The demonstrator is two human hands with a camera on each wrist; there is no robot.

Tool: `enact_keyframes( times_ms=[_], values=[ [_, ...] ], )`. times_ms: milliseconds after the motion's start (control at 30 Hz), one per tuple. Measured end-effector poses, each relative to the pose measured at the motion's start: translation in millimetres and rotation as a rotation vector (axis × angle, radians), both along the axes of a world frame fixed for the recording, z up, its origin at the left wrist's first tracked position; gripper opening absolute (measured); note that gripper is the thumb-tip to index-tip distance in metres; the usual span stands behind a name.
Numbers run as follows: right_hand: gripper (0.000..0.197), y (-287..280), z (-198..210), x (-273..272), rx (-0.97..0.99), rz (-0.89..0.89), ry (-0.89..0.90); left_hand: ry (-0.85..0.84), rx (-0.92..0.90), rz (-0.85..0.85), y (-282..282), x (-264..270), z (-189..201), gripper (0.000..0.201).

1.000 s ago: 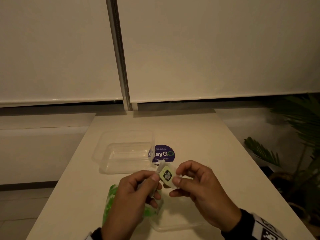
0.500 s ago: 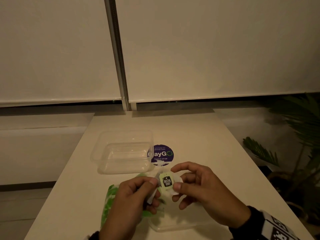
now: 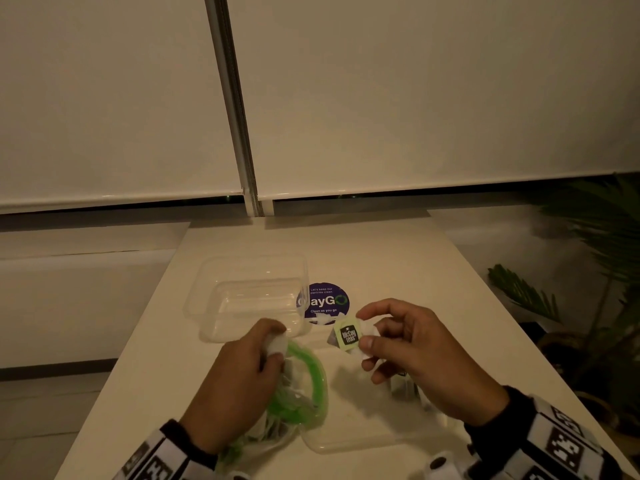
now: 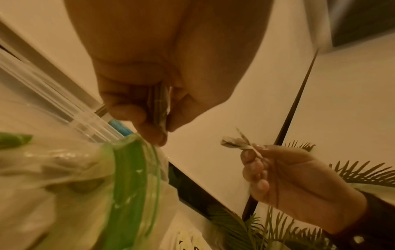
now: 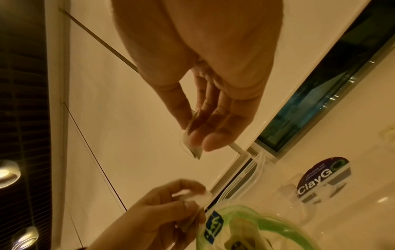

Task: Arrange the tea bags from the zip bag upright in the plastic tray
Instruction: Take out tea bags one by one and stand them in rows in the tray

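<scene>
A tea bag (image 3: 346, 336), with a pale green tag printed in black facing up, is pinched between the thumb and fingertips of the right hand (image 3: 420, 355) and held above the table (image 3: 398, 258), just in front of the round purple sticker (image 3: 327, 301). In the right wrist view the same tea bag (image 5: 192, 145) is seen edge-on between thumb and fingers, the remaining fingers only loosely bent.

A second tea bag (image 3: 277, 344), white and partly hidden, is gripped in the curled fingers of the left hand (image 3: 239, 379); in the left wrist view it (image 4: 160, 110) is seen as a thin packet clamped between thumb and forefinger. The two hands are held apart, with neither tea bag touching the other.

Under and just beside the left hand the zip bag (image 3: 298, 393) lies on the table, its green zip strip bowed open into an arc; more tea bags appear to be lying inside it, though the contents are blurred and dim.

The clear plastic tray (image 3: 214, 306) stands farther back on the table, left of the sticker and near the left hand's knuckles; no tea bag can be made out in it. A flat clear lid (image 3: 363, 441) lies on the near edge of the table beneath the right hand.

Black-and-white patterned wrist bands are worn on both forearms. A leafy plant (image 3: 588, 271) stands on the right beside the table, and closed roller blinds (image 3: 415, 98) cover the wall behind.
</scene>
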State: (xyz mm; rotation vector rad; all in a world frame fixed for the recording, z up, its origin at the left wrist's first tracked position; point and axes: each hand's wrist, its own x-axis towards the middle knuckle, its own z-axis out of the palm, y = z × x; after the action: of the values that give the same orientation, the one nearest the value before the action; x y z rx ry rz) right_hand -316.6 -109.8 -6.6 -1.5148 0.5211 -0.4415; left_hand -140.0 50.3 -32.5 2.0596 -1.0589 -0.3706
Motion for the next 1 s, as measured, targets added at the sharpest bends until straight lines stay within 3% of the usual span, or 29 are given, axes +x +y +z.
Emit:
enact_keyframes(
  times_ms=[67,233,333,367,433,500,567,800,1000],
  values=[
    [0.025,1,-2,-1,0.002,0.005,0.01,-0.126,0.038,-0.065,-4,-1,2,0.033],
    [0.023,0,-3,0,-0.025,0.013,0.047,-0.564,0.262,-0.185,-26,-12,6,0.025],
    [0.022,-3,0,0,-0.06,0.027,0.075,-0.567,0.426,-0.207,-30,-12,4,0.035],
    [0.021,-5,1,0,-0.078,0.037,0.088,-0.536,0.409,-0.181,-29,-11,5,0.038],
    [0.021,-8,3,0,-0.12,0.067,0.113,-0.399,0.185,-0.119,-26,-15,10,0.032],
    [0.021,-9,7,1,-0.178,0.112,0.134,-0.081,-0.093,-0.114,-24,-24,17,0.023],
    [0.021,-9,11,2,-0.222,0.15,0.143,0.192,-0.136,-0.165,-24,-34,22,0.027],
    [0.017,-4,19,3,-0.195,0.089,0.074,0.496,-0.342,-0.036,-22,-43,20,0.007],
    [0.015,1,22,1,-0.201,0.096,0.087,0.731,-0.457,0.056,-16,-50,26,0.005]
  ],
)
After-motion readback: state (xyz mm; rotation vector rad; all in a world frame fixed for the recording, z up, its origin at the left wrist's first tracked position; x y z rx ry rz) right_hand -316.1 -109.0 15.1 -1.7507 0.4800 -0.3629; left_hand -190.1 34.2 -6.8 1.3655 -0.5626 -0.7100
